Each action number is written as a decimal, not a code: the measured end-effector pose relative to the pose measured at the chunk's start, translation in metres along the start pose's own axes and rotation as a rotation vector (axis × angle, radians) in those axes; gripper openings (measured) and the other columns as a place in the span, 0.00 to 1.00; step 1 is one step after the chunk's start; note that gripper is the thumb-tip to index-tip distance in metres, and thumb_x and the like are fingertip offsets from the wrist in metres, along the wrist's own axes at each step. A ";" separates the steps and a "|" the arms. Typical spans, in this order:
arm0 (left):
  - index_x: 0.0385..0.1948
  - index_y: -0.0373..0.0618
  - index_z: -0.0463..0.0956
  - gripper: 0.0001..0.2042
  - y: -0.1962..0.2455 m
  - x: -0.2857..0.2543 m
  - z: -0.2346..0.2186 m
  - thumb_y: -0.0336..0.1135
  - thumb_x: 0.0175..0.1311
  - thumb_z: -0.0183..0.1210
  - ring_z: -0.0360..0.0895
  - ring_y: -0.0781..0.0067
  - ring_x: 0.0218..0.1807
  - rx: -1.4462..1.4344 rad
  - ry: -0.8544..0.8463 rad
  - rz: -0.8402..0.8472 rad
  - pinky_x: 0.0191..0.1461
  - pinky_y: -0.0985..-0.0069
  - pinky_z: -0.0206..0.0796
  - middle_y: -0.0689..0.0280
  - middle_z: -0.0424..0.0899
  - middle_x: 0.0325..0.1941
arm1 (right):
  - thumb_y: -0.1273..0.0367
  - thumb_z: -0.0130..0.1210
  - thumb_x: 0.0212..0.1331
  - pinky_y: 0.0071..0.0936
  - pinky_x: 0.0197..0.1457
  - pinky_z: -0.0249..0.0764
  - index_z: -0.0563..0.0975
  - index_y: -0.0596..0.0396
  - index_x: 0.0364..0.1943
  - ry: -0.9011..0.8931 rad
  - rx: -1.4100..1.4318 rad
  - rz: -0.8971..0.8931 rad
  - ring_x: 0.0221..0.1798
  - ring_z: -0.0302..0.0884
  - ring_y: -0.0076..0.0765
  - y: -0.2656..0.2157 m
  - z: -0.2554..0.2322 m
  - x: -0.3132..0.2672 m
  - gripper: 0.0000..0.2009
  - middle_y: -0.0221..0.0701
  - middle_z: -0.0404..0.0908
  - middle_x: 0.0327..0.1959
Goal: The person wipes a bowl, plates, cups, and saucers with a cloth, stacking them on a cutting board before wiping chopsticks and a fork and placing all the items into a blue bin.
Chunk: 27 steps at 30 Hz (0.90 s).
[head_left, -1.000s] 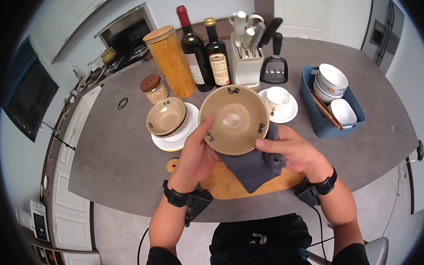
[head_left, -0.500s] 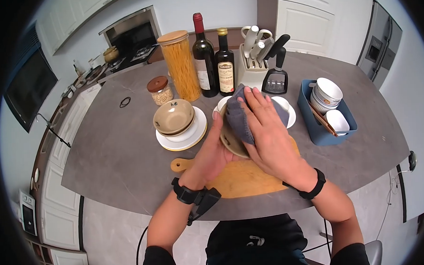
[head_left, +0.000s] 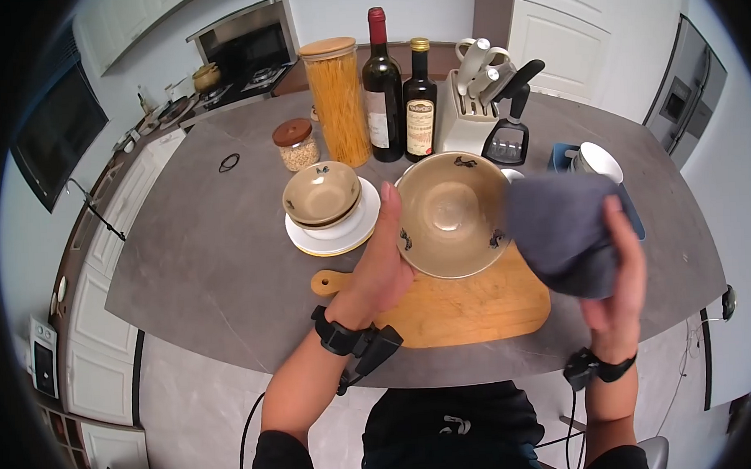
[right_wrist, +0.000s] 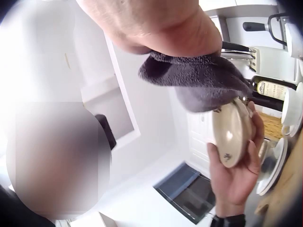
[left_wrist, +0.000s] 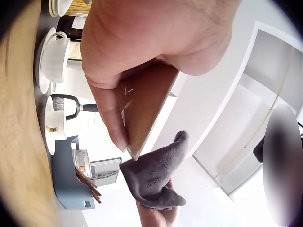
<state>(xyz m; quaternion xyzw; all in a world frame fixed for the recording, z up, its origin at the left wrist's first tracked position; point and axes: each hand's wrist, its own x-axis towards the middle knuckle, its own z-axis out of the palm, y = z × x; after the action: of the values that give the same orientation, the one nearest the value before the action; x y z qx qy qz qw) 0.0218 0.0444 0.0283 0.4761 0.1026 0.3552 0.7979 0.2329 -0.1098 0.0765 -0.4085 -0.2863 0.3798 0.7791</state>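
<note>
My left hand (head_left: 381, 268) grips a beige bowl (head_left: 450, 210) by its left side, thumb along the rim. The bowl's inside, with small dark motifs near the rim, faces the head camera. It is held up over a wooden cutting board (head_left: 480, 318). To its right, my right hand (head_left: 624, 274) holds a bunched dark grey cloth (head_left: 560, 235), blurred in the head view. In the left wrist view the cloth (left_wrist: 154, 175) shows just past the rim of the bowl (left_wrist: 149, 101). Fingers spread around the bowl (right_wrist: 229, 137) appear in the right wrist view.
Left of the bowl, stacked beige bowls (head_left: 322, 191) sit on white plates (head_left: 367, 231). Behind stand an oat jar (head_left: 296, 146), a pasta jar (head_left: 338, 102), two bottles (head_left: 384, 100) and a knife block (head_left: 464, 117). A blue bin (head_left: 563, 155) with white bowls is partly hidden by the cloth.
Half a second ago the right hand pressed the cloth against the tilted bowl; now hand and cloth have moved off to the right. The bowl has turned its inside back toward the head camera.
</note>
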 end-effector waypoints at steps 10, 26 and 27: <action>0.76 0.47 0.55 0.34 -0.014 0.002 0.000 0.63 0.81 0.34 0.67 0.67 0.75 -0.088 -0.075 -0.041 0.77 0.64 0.65 0.60 0.67 0.75 | 0.67 0.54 0.69 0.52 0.78 0.62 0.74 0.62 0.62 -0.700 -1.086 -1.075 0.73 0.71 0.49 0.025 0.023 0.013 0.20 0.49 0.74 0.68; 0.72 0.42 0.64 0.29 -0.010 -0.003 0.003 0.55 0.82 0.45 0.74 0.74 0.66 0.227 0.133 -0.043 0.68 0.74 0.68 0.61 0.76 0.67 | 0.58 0.54 0.76 0.35 0.63 0.80 0.73 0.60 0.62 -0.379 0.162 0.116 0.58 0.83 0.36 0.038 -0.002 0.033 0.21 0.38 0.82 0.57; 0.71 0.41 0.65 0.29 -0.011 -0.003 0.003 0.55 0.81 0.45 0.76 0.75 0.64 0.256 0.119 -0.080 0.66 0.74 0.70 0.61 0.77 0.65 | 0.59 0.51 0.77 0.31 0.58 0.83 0.73 0.58 0.62 -0.317 0.315 0.114 0.53 0.85 0.34 0.030 -0.004 0.042 0.20 0.35 0.84 0.55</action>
<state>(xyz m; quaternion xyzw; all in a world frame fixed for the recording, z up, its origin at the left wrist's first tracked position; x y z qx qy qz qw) 0.0264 0.0367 0.0202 0.5478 0.2129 0.3348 0.7366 0.2482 -0.0654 0.0543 -0.2327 -0.3186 0.5227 0.7557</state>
